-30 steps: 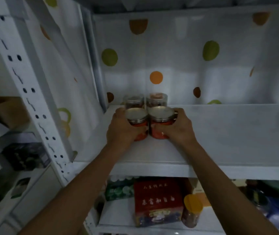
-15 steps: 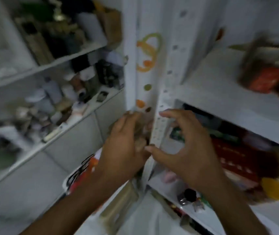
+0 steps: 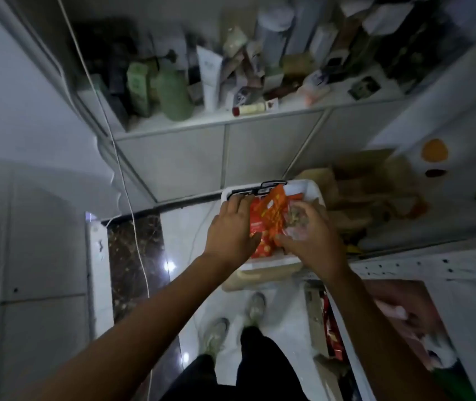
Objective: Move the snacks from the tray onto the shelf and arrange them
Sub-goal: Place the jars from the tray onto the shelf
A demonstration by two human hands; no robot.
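Nearest, shoes [image 3: 212, 334] are seen on the floor. Above them, the left hand [image 3: 231, 231] is laid with straight fingers along the left edge of a red packet [image 3: 268, 224], thumb at its near corner. No closed grip can be made out. The right hand [image 3: 309, 244] is curled round a clear pouch [image 3: 296, 219] just right of the packet. Both snacks lie in the white tray [image 3: 310, 188]. The packet's long axis runs near to far between the hands, closest to the left one. The rack [image 3: 439, 264] lies to the right, so a lift and rightward turn is judged to be needed. A cluttered shelf [image 3: 231, 120] lies beyond.

Glossy floor tiles [image 3: 190, 227]; white plastic tray [image 3: 303, 186]
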